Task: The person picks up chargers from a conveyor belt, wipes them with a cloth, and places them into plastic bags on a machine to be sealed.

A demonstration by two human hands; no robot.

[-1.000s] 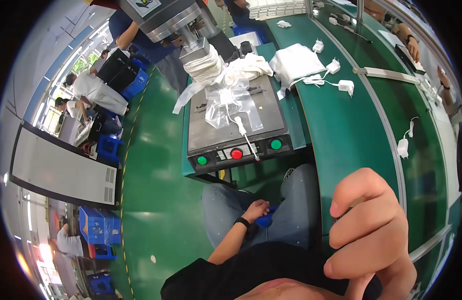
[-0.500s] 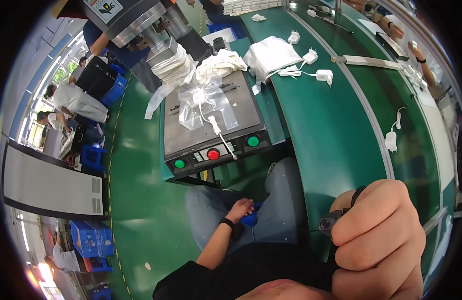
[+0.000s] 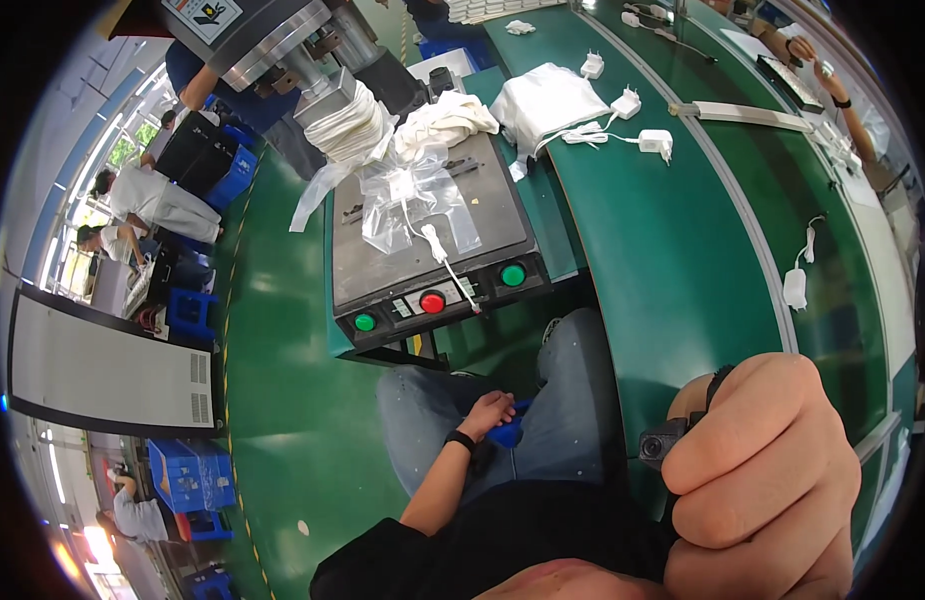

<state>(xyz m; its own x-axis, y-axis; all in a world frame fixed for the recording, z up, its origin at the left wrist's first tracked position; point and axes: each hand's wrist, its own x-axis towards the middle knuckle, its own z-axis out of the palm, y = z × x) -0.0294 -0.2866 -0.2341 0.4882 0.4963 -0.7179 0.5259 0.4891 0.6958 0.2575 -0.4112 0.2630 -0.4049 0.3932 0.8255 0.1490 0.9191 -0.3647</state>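
Note:
My left hand (image 3: 489,414) rests between my thighs above the blue stool (image 3: 509,430), its fingers curled together with nothing showing in them. A black band circles that wrist. My right hand (image 3: 768,465) is raised close at the lower right, closed in a fist. Beside its curled fingers sits a small black block with a lens (image 3: 661,446), and a black strap (image 3: 718,388) runs behind the knuckles. Whatever lies inside this fist is hidden. In front of me, a white plug adapter (image 3: 401,184) with a cable lies on clear plastic bags (image 3: 383,225) on the press bed (image 3: 363,285).
The press head (image 3: 273,60) stands over a stack of white cloth-like pieces (image 3: 348,125). Green buttons flank a red button (image 3: 432,302). On the green bench (image 3: 673,270) lie a white bag (image 3: 553,105) and several white adapters (image 3: 655,142). Other people work around.
The whole view has shifted slightly, moving the press and bench a little to the right. Both hands keep nearly the same pose.

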